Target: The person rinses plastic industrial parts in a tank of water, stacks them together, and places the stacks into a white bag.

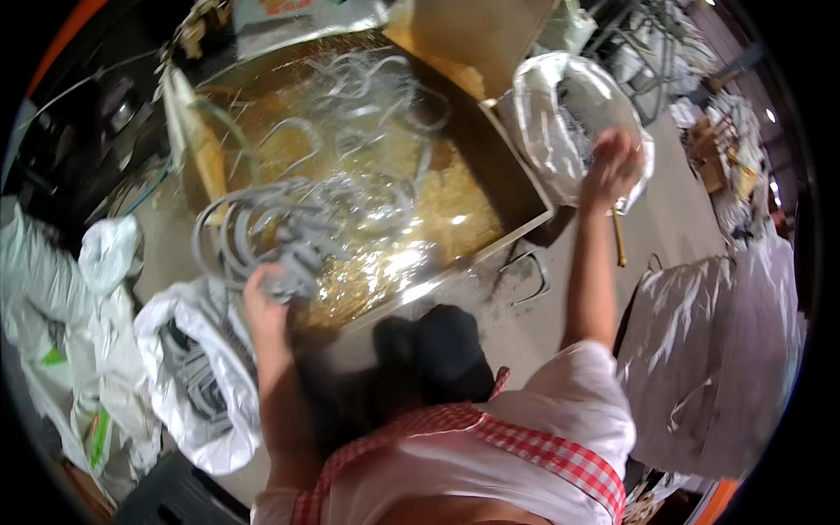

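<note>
My left hand (265, 302) is closed on the near end of a bundle of looped grey plastic strips (293, 262). The bundle hangs over the near left side of a metal tub (525, 179) of yellowish, rippling water. More pale strips (359, 96) lie tangled in the water at the far side. My right hand (612, 171) is stretched out over the mouth of a white sack (534, 114), right of the tub. Motion smears its fingers, so I cannot see whether they hold anything. Something pale lies inside that sack, too blurred to name.
Left of my left arm, an opened white sack (223, 433) holds grey strips. Filled white bags (44, 280) stand farther left, and a big pale sack (700, 367) at right. A cardboard sheet (472, 35) leans at the tub's back. A dark looped piece (534, 278) lies on the floor.
</note>
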Available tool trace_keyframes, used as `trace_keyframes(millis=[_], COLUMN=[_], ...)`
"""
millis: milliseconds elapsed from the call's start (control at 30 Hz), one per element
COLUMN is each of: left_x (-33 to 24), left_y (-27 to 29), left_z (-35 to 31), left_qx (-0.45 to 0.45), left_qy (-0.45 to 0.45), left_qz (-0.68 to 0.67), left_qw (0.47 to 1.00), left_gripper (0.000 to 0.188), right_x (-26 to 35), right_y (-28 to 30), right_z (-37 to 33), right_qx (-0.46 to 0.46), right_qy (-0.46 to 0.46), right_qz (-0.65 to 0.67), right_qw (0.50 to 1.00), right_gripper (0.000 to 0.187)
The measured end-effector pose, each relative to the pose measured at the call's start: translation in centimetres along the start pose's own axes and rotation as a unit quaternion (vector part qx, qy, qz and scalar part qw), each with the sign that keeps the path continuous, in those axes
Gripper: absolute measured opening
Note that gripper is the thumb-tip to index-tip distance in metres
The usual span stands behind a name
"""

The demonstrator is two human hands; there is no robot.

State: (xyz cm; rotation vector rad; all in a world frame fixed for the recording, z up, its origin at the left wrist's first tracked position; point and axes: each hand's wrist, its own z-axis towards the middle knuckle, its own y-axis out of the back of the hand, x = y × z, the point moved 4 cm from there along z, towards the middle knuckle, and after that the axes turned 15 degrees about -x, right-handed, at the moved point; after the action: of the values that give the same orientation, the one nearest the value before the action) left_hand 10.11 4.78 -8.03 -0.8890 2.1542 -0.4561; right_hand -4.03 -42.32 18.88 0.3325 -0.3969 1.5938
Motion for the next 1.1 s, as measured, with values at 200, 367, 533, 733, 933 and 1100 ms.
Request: trace_keyframes(millis=[200, 367, 533, 733, 933, 1100], left_x=[3.2, 1.7, 0.4, 0.0, 1.2, 4.5], left_y=[-3.0, -1.8, -2.1, -2.1, -3.6, -2.6], left_z=[-1.8, -2.7, -2.9, -2.1, -4.7, -2.7], left_qx=[0.083, 0.032, 0.102, 0.088, 0.010, 0.124], left_qy=[0.079, 0.107, 0.142, 0.155, 0.108, 0.076], left_qz=[-0.036, -0.057, -0.148, -0.169, -0.037, 0.125], left_qw=[0.993, 0.992, 0.973, 0.969, 0.993, 0.982], left_gripper=[0.016, 0.006, 0.023, 0.032, 0.032, 0.039], right_x=[-12.7, 3.5, 6.9, 7.2, 11.3, 13.9], right_y=[-3.1, -8.6, -11.7, -12.1, -11.5, -13.1], right_z=[-2.1, -28.6, -37.0, -40.2, -43.2, -42.4], right_qx=[0.229, 0.594, 0.477, 0.456, 0.587, 0.480], right_qy=[-0.020, -0.564, -0.767, -0.784, -0.640, -0.779], right_qz=[-0.177, 0.085, 0.232, 0.204, 0.138, 0.227], right_qw=[0.957, 0.567, 0.361, 0.368, 0.476, 0.334], right_gripper=[0.061, 0.026, 0.039, 0.027, 0.039, 0.031])
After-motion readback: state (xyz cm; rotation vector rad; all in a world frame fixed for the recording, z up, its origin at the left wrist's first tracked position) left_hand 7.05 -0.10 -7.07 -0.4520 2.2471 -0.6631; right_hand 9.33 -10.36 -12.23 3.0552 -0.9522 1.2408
